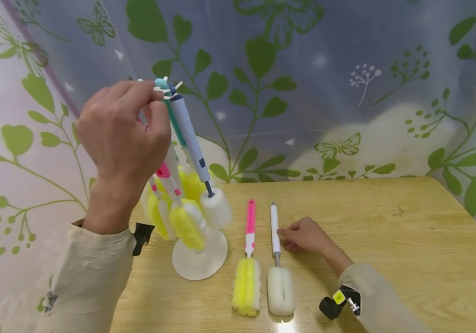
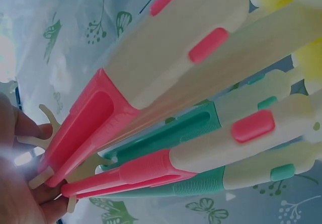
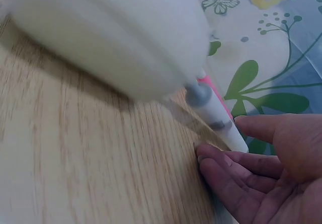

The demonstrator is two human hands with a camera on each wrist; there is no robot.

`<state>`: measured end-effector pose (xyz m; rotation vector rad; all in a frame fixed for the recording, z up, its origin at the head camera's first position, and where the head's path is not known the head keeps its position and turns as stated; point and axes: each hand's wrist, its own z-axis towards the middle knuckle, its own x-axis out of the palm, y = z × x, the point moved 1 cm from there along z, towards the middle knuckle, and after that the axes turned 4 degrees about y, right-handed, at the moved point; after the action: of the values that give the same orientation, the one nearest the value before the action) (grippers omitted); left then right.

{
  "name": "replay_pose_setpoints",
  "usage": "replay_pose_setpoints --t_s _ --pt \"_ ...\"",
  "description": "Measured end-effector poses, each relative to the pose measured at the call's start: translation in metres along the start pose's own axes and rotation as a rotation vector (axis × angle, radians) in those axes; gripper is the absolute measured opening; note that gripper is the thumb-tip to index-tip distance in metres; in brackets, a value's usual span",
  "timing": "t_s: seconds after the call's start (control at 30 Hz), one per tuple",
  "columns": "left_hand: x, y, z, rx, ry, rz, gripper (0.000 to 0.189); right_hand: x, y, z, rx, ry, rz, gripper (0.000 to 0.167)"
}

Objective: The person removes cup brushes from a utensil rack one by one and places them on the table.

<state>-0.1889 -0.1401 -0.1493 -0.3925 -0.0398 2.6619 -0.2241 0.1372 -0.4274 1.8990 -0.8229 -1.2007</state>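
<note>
My left hand (image 1: 123, 120) is raised at the top of a white brush stand (image 1: 199, 259), its fingers curled round the hooked top. Several sponge bottle brushes hang from the hooks, among them one with a pale blue handle (image 1: 190, 136) and white sponge. Pink handles (image 2: 85, 128) and green handles (image 2: 166, 133) hang close to the left fingers. My right hand (image 1: 306, 235) rests beside a white-handled sponge brush (image 1: 281, 291) lying on the table. Its fingertips are at the handle (image 3: 216, 116), thumb apart from the loosely bent fingers; whether they touch it is unclear.
A pink-handled brush with a yellow and white sponge (image 1: 246, 286) lies just left of the white-handled one. The wooden table (image 1: 408, 259) extends to the right. Behind it hangs a curtain (image 1: 329, 92) with green leaves and butterflies.
</note>
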Motion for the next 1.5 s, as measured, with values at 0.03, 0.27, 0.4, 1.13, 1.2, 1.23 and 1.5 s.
replay_pose_setpoints --t_s 0.03,0.27,0.4,1.13,1.2,1.23,1.5 --pt "0.0 0.0 0.0 0.001 0.001 -0.004 0.031 -0.001 -0.001 0.0 0.004 -0.004 0.0 0.031" --pt "0.0 0.001 0.0 0.017 -0.007 -0.023 0.033 -0.007 -0.002 -0.002 -0.043 -0.037 0.007 0.032" --pt "0.0 0.002 0.0 0.058 0.006 -0.045 0.036 -0.015 0.004 -0.004 -0.1 -0.069 0.007 0.036" --pt "0.001 0.01 0.0 0.168 0.019 -0.206 0.043 -0.01 0.12 -0.021 -0.516 -0.031 0.276 0.033" --pt "0.001 0.011 0.0 0.171 0.011 -0.219 0.043 -0.006 0.131 -0.023 -0.579 -0.061 0.254 0.03" --pt "0.001 0.012 0.0 0.171 0.007 -0.228 0.042 -0.003 0.136 -0.024 -0.602 -0.073 0.252 0.029" --pt "0.005 0.014 0.001 0.172 -0.037 -0.26 0.04 0.013 0.172 -0.034 -0.766 -0.117 0.233 0.03"
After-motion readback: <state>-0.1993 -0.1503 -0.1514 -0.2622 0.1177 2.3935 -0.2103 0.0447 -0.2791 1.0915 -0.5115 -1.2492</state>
